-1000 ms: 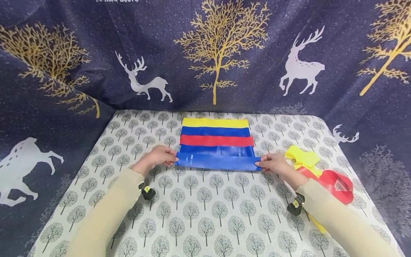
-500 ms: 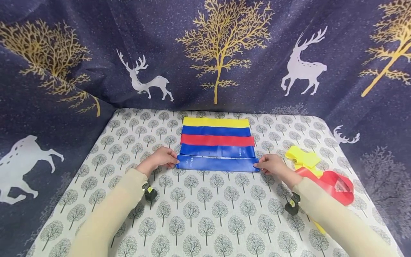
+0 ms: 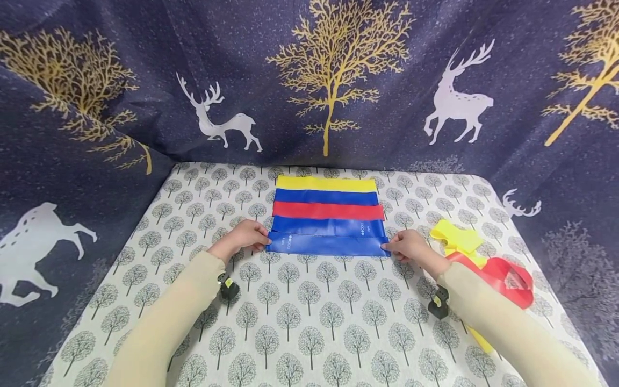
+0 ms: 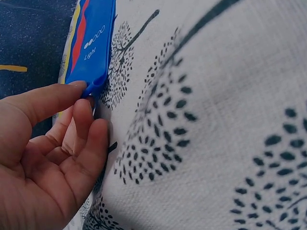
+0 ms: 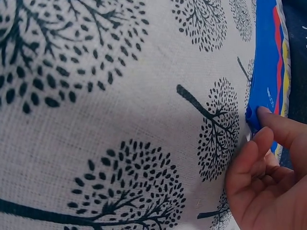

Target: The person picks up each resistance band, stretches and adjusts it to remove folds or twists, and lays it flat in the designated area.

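A blue resistance band marked "Light" stretches flat between both hands at the near end of a row of bands. My left hand pinches its left end between thumb and fingers, and the left wrist view shows that end folded over at the thumb tip. At the other end, my right hand pinches the band's corner the same way. Directly beyond it lie another blue band, a red band, a further blue band and a yellow band, laid side by side.
To the right lie a crumpled yellow band and a looped red band, partly behind the right forearm. The tree-print tablecloth reaches back to a dark curtain with deer and gold trees.
The held blue band has been lowered and now lies closer against the blue band beyond it. Both hands have moved slightly with it, keeping their pinch.
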### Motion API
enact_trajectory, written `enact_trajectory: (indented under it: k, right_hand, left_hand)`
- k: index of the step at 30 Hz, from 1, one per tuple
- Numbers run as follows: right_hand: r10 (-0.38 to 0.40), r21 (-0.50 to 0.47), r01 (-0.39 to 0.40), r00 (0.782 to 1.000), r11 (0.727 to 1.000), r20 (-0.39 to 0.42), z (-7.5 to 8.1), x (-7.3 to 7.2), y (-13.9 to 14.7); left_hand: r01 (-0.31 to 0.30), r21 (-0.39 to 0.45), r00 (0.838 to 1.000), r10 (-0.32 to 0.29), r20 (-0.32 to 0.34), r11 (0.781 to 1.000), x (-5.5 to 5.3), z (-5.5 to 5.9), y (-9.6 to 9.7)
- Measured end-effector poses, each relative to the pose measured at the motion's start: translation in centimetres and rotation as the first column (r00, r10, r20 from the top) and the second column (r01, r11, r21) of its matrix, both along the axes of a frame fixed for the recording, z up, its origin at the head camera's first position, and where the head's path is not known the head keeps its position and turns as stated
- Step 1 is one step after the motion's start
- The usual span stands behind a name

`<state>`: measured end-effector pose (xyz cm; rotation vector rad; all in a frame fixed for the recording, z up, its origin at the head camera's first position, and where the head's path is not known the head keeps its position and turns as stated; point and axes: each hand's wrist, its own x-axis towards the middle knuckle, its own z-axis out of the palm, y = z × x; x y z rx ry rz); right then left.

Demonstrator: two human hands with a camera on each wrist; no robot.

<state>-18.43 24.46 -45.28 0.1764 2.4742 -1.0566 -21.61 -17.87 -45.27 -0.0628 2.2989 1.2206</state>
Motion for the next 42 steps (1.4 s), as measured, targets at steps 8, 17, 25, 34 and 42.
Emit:
enact_trajectory:
  k: [8, 17, 25, 34, 42]
  right_hand:
    - [-0.003, 0.008, 0.003, 1.0, 1.0, 0.002, -0.3, -0.34, 0.15]
    - [0.018, 0.027, -0.017, 1.0, 0.999, -0.019, -0.48, -0.48, 0.35]
    - [0.034, 0.037, -0.033, 0.999, 0.999, -0.028, -0.49, -0.53, 0.32]
    - [0.039, 0.053, -0.037, 0.998, 0.998, -0.049, -0.29, -0.35, 0.35]
    - [0.06, 0.065, -0.053, 0.993, 0.996, -0.098, -0.52, 0.05, 0.2]
  left_hand:
    - [0.01, -0.009, 1.0, -0.01, -0.003, 1.0, -0.11, 0.09, 0.03]
    - [-0.004, -0.023, 1.0, 0.004, -0.002, 1.0, -0.32, -0.37, 0.18]
    - [0.0, -0.041, 1.0, 0.0, -0.005, 0.999, -0.43, -0.45, 0.3]
    - [0.016, -0.084, 0.999, -0.02, -0.048, 0.996, -0.41, -0.37, 0.54]
    - [0.02, -0.131, 0.997, -0.03, -0.074, 0.991, 0.06, -0.01, 0.8]
